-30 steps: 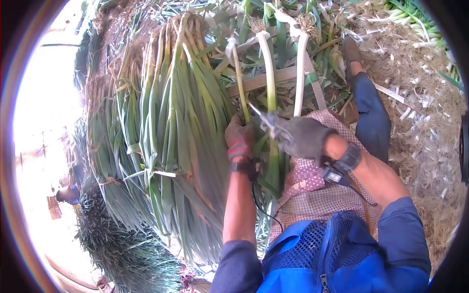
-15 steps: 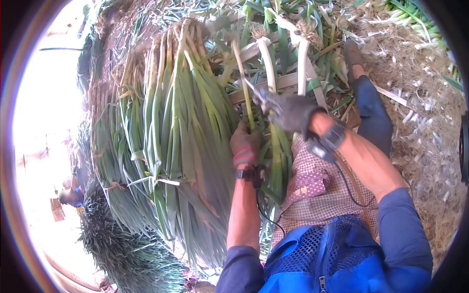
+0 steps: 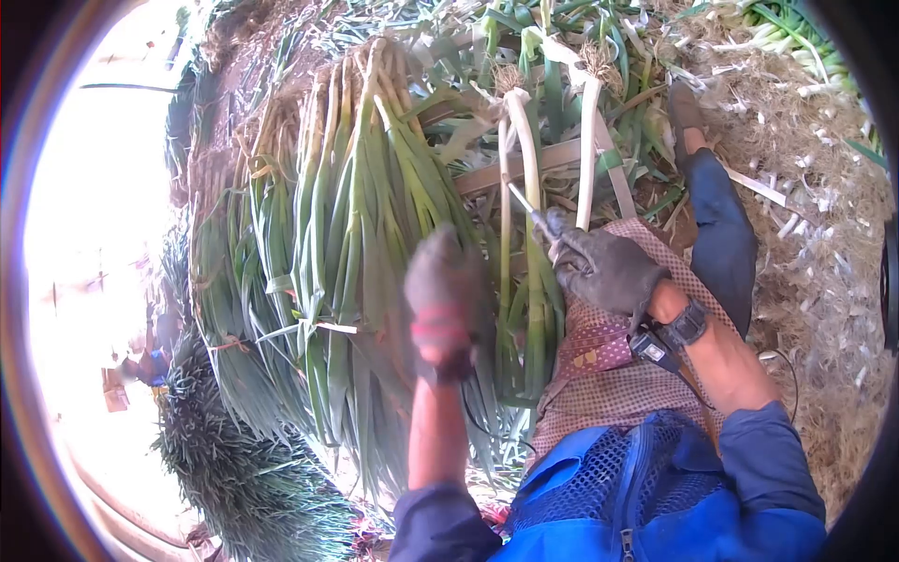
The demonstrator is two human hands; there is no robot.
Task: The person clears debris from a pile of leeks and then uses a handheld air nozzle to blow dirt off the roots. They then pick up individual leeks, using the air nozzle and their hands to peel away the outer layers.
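My right hand, in a dark glove, is closed around a small knife whose thin blade points up and left. The blade lies near the pale stalk of a green onion. A thinner green onion lies just left of it, and a thick white-stemmed green onion to the right. My left hand, gloved with a red cuff, is over the leaves of a large bundle of green onions. Motion smears its fingers, so its grip cannot be made out.
A narrow wooden strip runs behind the stalks. Cut roots and white scraps litter the ground on the right. More green onions lie at the top right, and a dark green pile stands at the lower left.
My left hand has left the thin green onion and moved left over the bundle. My right hand with the knife has come down and slightly right. The thin stalk now lies beside the thicker one.
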